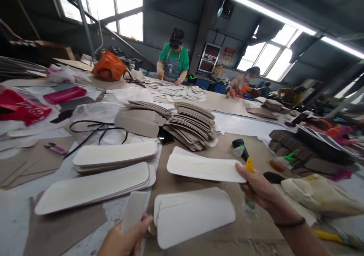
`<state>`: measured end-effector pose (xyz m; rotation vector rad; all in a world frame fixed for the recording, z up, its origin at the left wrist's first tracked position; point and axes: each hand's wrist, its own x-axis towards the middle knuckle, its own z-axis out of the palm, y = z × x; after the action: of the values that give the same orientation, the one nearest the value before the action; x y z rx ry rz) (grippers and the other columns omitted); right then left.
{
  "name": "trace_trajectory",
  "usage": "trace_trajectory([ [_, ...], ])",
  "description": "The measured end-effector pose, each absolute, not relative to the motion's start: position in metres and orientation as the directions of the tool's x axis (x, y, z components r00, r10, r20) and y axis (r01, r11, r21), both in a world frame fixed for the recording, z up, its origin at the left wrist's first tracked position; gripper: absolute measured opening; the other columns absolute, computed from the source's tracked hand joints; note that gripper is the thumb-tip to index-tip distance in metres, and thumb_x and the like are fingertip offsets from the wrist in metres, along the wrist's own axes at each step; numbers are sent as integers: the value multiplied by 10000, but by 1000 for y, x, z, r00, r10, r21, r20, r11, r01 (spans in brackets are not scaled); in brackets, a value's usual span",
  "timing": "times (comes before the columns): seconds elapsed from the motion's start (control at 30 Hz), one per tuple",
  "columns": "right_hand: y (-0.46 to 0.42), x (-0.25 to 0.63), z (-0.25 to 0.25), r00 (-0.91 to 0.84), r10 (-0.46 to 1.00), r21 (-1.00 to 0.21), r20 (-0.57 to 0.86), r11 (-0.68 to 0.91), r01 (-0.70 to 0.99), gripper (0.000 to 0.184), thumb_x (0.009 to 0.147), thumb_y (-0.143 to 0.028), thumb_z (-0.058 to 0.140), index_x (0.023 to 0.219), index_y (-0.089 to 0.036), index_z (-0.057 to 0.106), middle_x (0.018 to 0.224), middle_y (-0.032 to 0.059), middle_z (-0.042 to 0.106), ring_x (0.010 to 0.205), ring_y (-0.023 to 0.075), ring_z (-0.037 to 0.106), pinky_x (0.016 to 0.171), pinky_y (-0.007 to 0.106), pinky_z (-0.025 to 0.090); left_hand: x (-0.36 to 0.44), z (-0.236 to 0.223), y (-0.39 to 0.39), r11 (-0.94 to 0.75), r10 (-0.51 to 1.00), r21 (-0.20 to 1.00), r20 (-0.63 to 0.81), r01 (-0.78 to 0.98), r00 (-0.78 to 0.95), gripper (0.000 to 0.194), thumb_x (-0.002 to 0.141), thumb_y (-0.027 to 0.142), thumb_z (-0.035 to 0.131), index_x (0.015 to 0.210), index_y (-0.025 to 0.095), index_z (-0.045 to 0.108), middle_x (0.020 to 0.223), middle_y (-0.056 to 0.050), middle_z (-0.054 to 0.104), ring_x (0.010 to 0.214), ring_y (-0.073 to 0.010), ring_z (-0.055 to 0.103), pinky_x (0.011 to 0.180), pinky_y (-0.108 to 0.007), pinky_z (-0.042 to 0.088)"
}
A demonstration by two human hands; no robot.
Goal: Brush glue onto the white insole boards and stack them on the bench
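Observation:
My left hand [125, 235], at the bottom, is closed on a narrow white strip [135, 206] that stands up between thumb and fingers. My right hand [257, 186] pinches the right end of a long white panel [201, 167] with rounded corners. A tool's yellow handle [250, 165] sticks up from the same hand; its lower end is hard to make out. Below that panel lies a fanned stack of white panels [196, 218]. Two more stacks, an upper stack [113, 153] and a lower stack [96, 187], lie left of it.
A pile of grey-brown panels [192, 127] stands behind, beside a dark phone [165, 136]. Pink-handled nippers [57, 148] and a black cord [99, 127] lie left. A green-nozzled bottle [280, 163] and a cloth bundle [318, 195] are right. A co-worker [173, 58] stands across the table.

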<state>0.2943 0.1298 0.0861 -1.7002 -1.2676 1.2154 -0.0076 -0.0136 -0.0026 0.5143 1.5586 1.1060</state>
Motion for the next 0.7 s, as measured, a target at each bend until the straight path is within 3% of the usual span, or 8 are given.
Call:
trace_trajectory([
  [0.07, 148, 286, 84, 96, 972, -830, -213, -231, 507, 432, 859, -576, 447, 612, -235, 349, 483, -48, 384, 413, 90, 329, 415, 222, 274, -4, -4, -13, 482, 807, 853, -520, -199, -278, 618, 469, 739, 702, 693, 172, 597, 268, 57, 380, 283, -117, 304, 376, -243, 204],
  [0.13, 159, 286, 80, 125, 986, -709, -112, -167, 685, 385, 878, -502, 448, 616, -233, 367, 515, -25, 423, 453, 116, 380, 451, 242, 306, -1, -1, -13, 510, 813, 848, -530, -143, -241, 561, 515, 708, 678, 674, 178, 589, 288, 44, 419, 300, -130, 344, 392, -250, 237],
  [0.2, 161, 292, 76, 149, 988, -625, 28, -99, 775, 360, 842, -489, 524, 623, -225, 412, 538, -10, 449, 495, 141, 419, 487, 263, 339, 2, 3, -14, 551, 805, 831, -554, -82, -211, 487, 566, 665, 648, 628, 187, 574, 316, 32, 457, 326, -135, 382, 414, -255, 277],
  [0.27, 151, 298, 75, 153, 981, -614, 116, -50, 788, 387, 837, -562, 503, 676, -209, 489, 575, 15, 499, 524, 165, 467, 510, 285, 386, 5, 7, -16, 581, 795, 812, -579, -46, -180, 425, 607, 614, 627, 563, 200, 540, 328, 23, 476, 342, -131, 401, 428, -255, 299],
  [0.4, 104, 283, 78, 29, 994, -835, 104, 71, 546, 613, 860, -724, 359, 860, -169, 619, 795, 92, 633, 703, 199, 612, 620, 304, 510, 9, 7, -17, 612, 782, 790, -612, -41, -113, 343, 618, 518, 640, 523, 213, 515, 345, 20, 510, 351, -126, 417, 426, -252, 311],
  [0.47, 77, 261, 76, -41, 995, -895, 88, 97, 435, 609, 850, -731, 408, 881, -171, 645, 829, 83, 642, 690, 175, 619, 579, 264, 516, 9, 6, -16, 614, 785, 788, -616, -39, -75, 339, 614, 500, 648, 501, 214, 506, 352, 20, 517, 359, -124, 425, 430, -249, 317],
  [0.57, 48, 222, 63, -100, 995, -977, -4, 18, 214, 602, 826, -744, 447, 849, -169, 623, 741, 45, 616, 518, 131, 572, 417, 228, 478, 7, 5, -15, 616, 786, 787, -617, -44, -33, 366, 629, 504, 639, 464, 215, 485, 360, 23, 511, 374, -117, 428, 437, -244, 323],
  [0.7, 31, 188, 37, -180, 978, -993, -102, -90, 74, 490, 809, -654, 579, 811, -164, 596, 685, 19, 612, 532, 134, 608, 489, 244, 533, 3, 3, -15, 626, 779, 778, -627, -59, 1, 385, 634, 506, 644, 448, 212, 480, 362, 21, 509, 371, -114, 423, 429, -242, 311],
])
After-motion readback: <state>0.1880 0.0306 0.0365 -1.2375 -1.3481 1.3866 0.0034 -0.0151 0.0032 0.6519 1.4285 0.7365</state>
